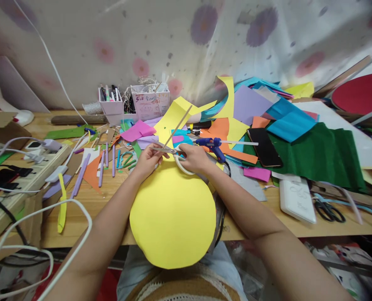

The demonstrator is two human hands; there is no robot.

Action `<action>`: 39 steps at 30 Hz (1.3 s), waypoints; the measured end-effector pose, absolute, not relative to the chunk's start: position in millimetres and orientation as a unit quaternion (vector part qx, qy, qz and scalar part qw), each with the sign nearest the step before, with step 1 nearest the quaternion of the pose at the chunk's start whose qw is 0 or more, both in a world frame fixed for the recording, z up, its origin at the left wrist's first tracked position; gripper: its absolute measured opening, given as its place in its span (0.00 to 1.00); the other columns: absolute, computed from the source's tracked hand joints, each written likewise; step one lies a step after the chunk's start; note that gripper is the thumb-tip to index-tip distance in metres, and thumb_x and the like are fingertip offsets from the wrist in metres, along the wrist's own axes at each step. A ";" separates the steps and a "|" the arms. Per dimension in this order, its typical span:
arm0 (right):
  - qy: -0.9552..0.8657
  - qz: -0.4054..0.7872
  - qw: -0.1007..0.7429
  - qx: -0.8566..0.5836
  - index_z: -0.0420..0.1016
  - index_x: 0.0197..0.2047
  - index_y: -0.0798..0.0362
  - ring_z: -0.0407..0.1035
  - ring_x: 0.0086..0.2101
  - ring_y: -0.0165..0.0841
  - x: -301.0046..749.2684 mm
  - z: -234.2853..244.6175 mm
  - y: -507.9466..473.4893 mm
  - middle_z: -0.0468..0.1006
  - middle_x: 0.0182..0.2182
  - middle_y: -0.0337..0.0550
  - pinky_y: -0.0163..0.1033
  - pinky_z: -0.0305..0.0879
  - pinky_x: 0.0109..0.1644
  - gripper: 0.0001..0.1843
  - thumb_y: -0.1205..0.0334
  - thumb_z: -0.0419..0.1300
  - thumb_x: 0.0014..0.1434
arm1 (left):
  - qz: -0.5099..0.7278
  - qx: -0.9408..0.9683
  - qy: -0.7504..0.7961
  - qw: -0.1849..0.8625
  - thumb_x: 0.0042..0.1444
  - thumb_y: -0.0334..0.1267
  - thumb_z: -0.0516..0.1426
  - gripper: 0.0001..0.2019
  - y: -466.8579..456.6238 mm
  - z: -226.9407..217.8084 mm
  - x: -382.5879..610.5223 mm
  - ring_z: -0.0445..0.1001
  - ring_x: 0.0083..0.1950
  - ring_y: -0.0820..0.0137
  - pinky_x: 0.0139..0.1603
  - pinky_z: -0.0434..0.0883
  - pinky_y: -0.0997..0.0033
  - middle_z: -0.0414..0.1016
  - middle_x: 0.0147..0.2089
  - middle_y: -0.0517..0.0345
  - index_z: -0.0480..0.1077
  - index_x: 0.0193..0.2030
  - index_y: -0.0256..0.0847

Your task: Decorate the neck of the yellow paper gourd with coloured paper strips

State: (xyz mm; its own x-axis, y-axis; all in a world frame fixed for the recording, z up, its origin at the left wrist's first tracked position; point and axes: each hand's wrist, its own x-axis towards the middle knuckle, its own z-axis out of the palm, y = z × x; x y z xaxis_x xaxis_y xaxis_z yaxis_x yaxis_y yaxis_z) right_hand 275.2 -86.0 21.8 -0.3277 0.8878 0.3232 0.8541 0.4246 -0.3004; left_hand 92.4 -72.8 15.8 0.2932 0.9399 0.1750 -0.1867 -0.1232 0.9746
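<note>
My right hand [190, 158] is closed around the white handles of a pair of scissors [182, 164], whose metal blades point left. My left hand [150, 159] is pinched at the lower end of a thin brown stick [178, 125], which slants up to the right. The blades cross the stick just at my left fingertips; whether they bite into it cannot be made out. Below both hands, a large round yellow sheet [173, 217] reaches over the table's front edge above my lap.
A blue glue gun [212, 146] with a white glue stick lies right of my hands, near a black phone [264, 147]. Coloured sheets pile up behind. Black-handled scissors [329, 210] and a white power bank [297, 200] sit at right. Left are purple sticks [81, 174] and a power strip [26, 188].
</note>
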 end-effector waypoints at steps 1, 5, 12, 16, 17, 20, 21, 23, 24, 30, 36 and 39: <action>-0.822 0.036 0.226 -0.522 0.65 0.29 0.53 0.60 0.27 0.31 276.0 21.6 -85.7 0.72 0.28 0.43 0.35 0.47 0.30 0.09 0.56 0.53 0.52 | 0.491 0.562 0.331 0.578 0.44 0.43 0.64 0.15 -72.7 16.0 92.1 0.61 0.18 0.80 0.20 0.56 0.77 0.74 0.24 0.58 0.63 0.29 0.38; -0.837 0.045 0.230 -0.494 0.64 0.31 0.53 0.60 0.28 0.31 278.3 21.3 -84.5 0.71 0.30 0.43 0.35 0.49 0.31 0.07 0.58 0.52 0.52 | 0.477 0.552 0.319 0.604 0.41 0.46 0.65 0.18 -72.1 17.0 90.9 0.59 0.18 0.81 0.20 0.53 0.77 0.74 0.22 0.57 0.63 0.29 0.37; -0.836 0.047 0.245 -0.488 0.63 0.30 0.53 0.59 0.28 0.31 278.1 19.9 -84.7 0.71 0.29 0.43 0.35 0.49 0.31 0.07 0.58 0.52 0.52 | 0.454 0.564 0.299 0.622 0.42 0.51 0.63 0.20 -73.3 19.5 91.4 0.54 0.17 0.81 0.18 0.47 0.76 0.72 0.21 0.58 0.64 0.30 0.37; -0.815 0.049 0.243 -0.523 0.65 0.29 0.53 0.60 0.27 0.31 275.4 20.0 -86.5 0.71 0.27 0.42 0.35 0.49 0.30 0.08 0.57 0.53 0.52 | 0.457 0.566 0.298 0.618 0.43 0.50 0.64 0.19 -74.4 20.8 91.1 0.55 0.17 0.81 0.19 0.48 0.76 0.72 0.21 0.58 0.63 0.30 0.37; -0.810 0.051 0.240 -0.533 0.65 0.29 0.53 0.60 0.26 0.31 274.6 20.3 -86.9 0.71 0.26 0.42 0.35 0.49 0.30 0.08 0.56 0.53 0.52 | 0.458 0.566 0.299 0.617 0.43 0.50 0.64 0.19 -74.6 21.0 91.0 0.55 0.17 0.81 0.19 0.49 0.76 0.72 0.21 0.58 0.63 0.30 0.38; -0.799 0.054 0.227 -0.554 0.66 0.28 0.52 0.61 0.26 0.31 272.8 21.3 -87.1 0.72 0.25 0.41 0.35 0.48 0.29 0.09 0.56 0.53 0.51 | 0.458 0.570 0.300 0.613 0.43 0.49 0.64 0.19 -74.9 20.9 90.8 0.55 0.17 0.81 0.19 0.50 0.76 0.72 0.22 0.58 0.62 0.29 0.38; -0.798 0.053 0.223 -0.557 0.67 0.28 0.52 0.61 0.26 0.31 272.6 21.6 -87.0 0.72 0.25 0.41 0.35 0.48 0.29 0.09 0.55 0.54 0.51 | 0.459 0.570 0.299 0.613 0.43 0.49 0.64 0.19 -75.0 20.8 91.0 0.56 0.17 0.81 0.19 0.50 0.76 0.72 0.22 0.58 0.62 0.29 0.38; -0.797 0.050 0.221 -0.559 0.66 0.27 0.52 0.62 0.25 0.32 272.7 22.0 -86.6 0.72 0.24 0.41 0.36 0.48 0.29 0.09 0.55 0.54 0.51 | 0.463 0.569 0.296 0.612 0.43 0.48 0.64 0.18 -75.0 20.4 91.4 0.56 0.17 0.82 0.19 0.51 0.77 0.73 0.22 0.58 0.62 0.28 0.38; -0.797 0.048 0.221 -0.560 0.66 0.27 0.52 0.62 0.26 0.32 273.0 22.2 -86.4 0.72 0.24 0.41 0.36 0.48 0.29 0.10 0.55 0.54 0.50 | 0.466 0.567 0.296 0.611 0.43 0.48 0.64 0.18 -75.0 20.1 91.7 0.56 0.18 0.82 0.19 0.51 0.77 0.72 0.22 0.58 0.63 0.28 0.37; -0.817 0.061 0.215 -0.532 0.66 0.31 0.53 0.62 0.28 0.32 276.6 24.0 -85.2 0.72 0.29 0.43 0.35 0.50 0.31 0.08 0.57 0.54 0.52 | 0.461 0.556 0.305 0.621 0.44 0.46 0.64 0.17 -72.3 17.2 90.2 0.57 0.18 0.81 0.19 0.52 0.78 0.73 0.24 0.58 0.63 0.30 0.38; -0.838 0.067 0.224 -0.493 0.65 0.33 0.54 0.61 0.30 0.33 279.5 22.1 -84.2 0.72 0.32 0.45 0.35 0.52 0.33 0.09 0.57 0.52 0.54 | 0.462 0.544 0.309 0.628 0.46 0.46 0.63 0.15 -69.6 14.4 87.8 0.54 0.17 0.82 0.18 0.49 0.79 0.72 0.23 0.59 0.65 0.30 0.37; -0.834 0.076 0.225 -0.497 0.65 0.32 0.53 0.60 0.29 0.32 278.7 21.4 -85.1 0.72 0.31 0.44 0.35 0.51 0.32 0.09 0.56 0.52 0.54 | 0.457 0.554 0.295 0.630 0.44 0.47 0.63 0.16 -70.1 14.4 88.9 0.53 0.17 0.82 0.18 0.47 0.77 0.71 0.23 0.59 0.66 0.29 0.37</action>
State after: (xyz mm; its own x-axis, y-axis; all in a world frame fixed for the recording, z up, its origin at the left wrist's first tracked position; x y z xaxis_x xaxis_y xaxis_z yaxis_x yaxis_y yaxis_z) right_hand 278.7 -85.1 21.4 -0.4041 0.8640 0.3004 0.7958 0.4940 -0.3501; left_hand 88.9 -70.1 14.4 0.4080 0.9032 0.1334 -0.2490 -0.0305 0.9680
